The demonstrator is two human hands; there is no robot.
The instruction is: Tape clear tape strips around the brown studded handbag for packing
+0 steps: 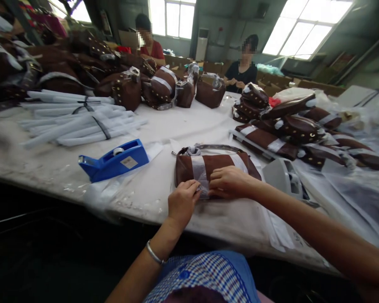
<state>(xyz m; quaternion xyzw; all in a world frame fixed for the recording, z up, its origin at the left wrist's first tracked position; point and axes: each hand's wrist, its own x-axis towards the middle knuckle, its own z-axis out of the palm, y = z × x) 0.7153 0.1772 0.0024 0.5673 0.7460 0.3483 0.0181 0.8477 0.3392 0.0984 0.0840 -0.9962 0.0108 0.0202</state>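
Note:
A brown handbag (pixel 219 165) lies on the white-covered table in front of me, with two pale wrapping strips round its body. Its handle (pixel 221 147) lies along the far side, and a wad of wrapping covers one end of it. At the lower front of the bag, my left hand (pixel 183 198) is closed, its fingertips pinching the left wrapping strip (pixel 199 168). Just to the right, my right hand (pixel 229 182) presses curled fingers against the bag's front at the same strip's edge. Its fingertips are partly hidden.
A blue tape dispenser (pixel 115 162) stands left of the bag; a grey dispenser (pixel 282 179) is close on the right. Bundled white paper rolls (pixel 78 118) lie at left. Brown bags (pixel 126 90) are heaped behind, with more stacked right (pixel 265 141). Two people (pixel 244 69) sit across the table.

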